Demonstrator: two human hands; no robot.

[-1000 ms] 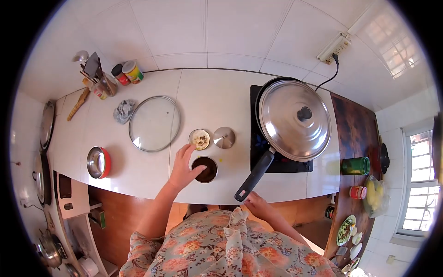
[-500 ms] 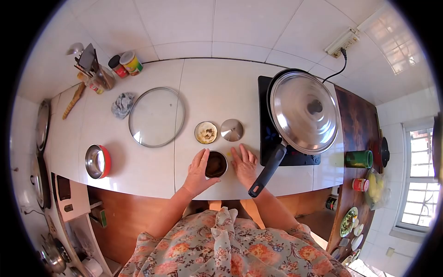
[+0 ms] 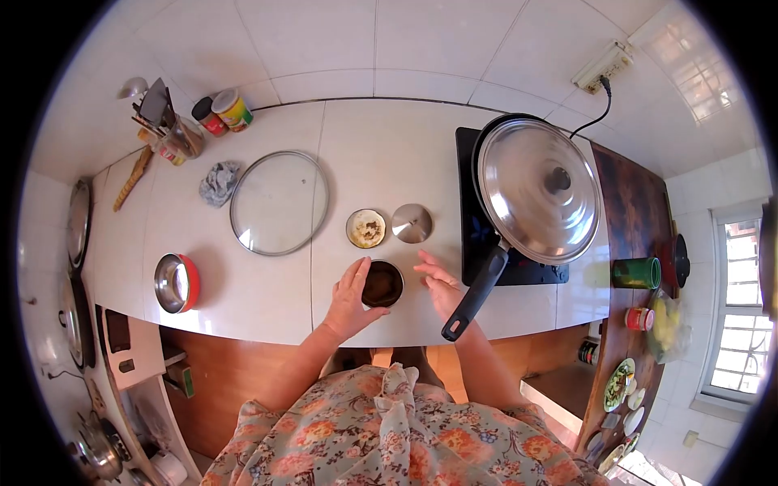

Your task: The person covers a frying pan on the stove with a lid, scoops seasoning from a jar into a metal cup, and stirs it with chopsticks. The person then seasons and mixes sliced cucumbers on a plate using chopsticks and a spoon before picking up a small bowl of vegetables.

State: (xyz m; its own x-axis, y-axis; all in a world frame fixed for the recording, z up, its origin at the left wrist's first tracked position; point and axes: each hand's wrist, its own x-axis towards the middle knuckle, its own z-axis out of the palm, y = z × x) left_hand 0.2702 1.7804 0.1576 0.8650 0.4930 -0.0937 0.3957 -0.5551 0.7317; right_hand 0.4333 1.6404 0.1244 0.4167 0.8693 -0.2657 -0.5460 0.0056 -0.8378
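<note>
Head view | cup (image 3: pixel 396 276), dark inside, sits within the left hand's (image 3: pixel 348 303) curved fingers; I can't tell if gripped | right hand (image 3: pixel 442 290) beside it, fingers parted, empty | seemingly steadying; two-handed hold would call for right fingers nearer

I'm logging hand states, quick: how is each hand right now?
Left hand: curved around the left side of the round container; whether it grips cannot be told.
Right hand: open, holding nothing, apart from the container.
</note>
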